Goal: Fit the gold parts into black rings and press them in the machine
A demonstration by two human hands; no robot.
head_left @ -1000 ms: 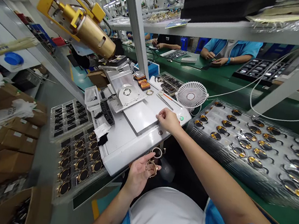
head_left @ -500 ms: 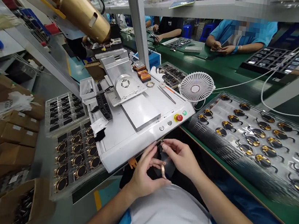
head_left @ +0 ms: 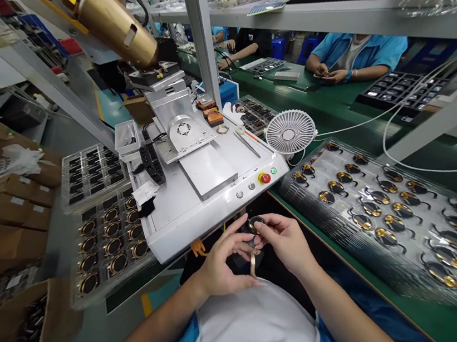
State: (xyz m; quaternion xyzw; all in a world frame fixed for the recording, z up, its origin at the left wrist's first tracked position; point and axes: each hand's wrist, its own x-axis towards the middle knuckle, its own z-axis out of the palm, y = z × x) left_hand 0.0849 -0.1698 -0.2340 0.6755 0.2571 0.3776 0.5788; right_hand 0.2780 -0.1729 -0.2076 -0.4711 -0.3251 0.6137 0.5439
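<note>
My two hands meet close to my body, just in front of the white machine base [head_left: 189, 211]. My right hand [head_left: 284, 241] pinches a small round black and gold part [head_left: 255, 223] at its fingertips. A thin gold ring [head_left: 253, 262] stands on edge in my left hand [head_left: 222, 263], held between thumb and fingers. The two parts are a little apart, the round one above the ring. On the machine sit a metal fixture plate [head_left: 183, 130] with a round nest, a red stop button [head_left: 265, 178] and small push buttons.
A clear tray [head_left: 391, 215] of gold round parts with black tails lies at the right. At the left stand trays of gold rings [head_left: 111, 245] and dark parts [head_left: 87, 172]. A small white fan [head_left: 290, 132], a gold press head [head_left: 106, 12], cardboard boxes, and co-workers across the green belt.
My right hand left the machine's buttons and came back to my left hand. Both hands now work the round part and the ring together. The view has tilted slightly.
</note>
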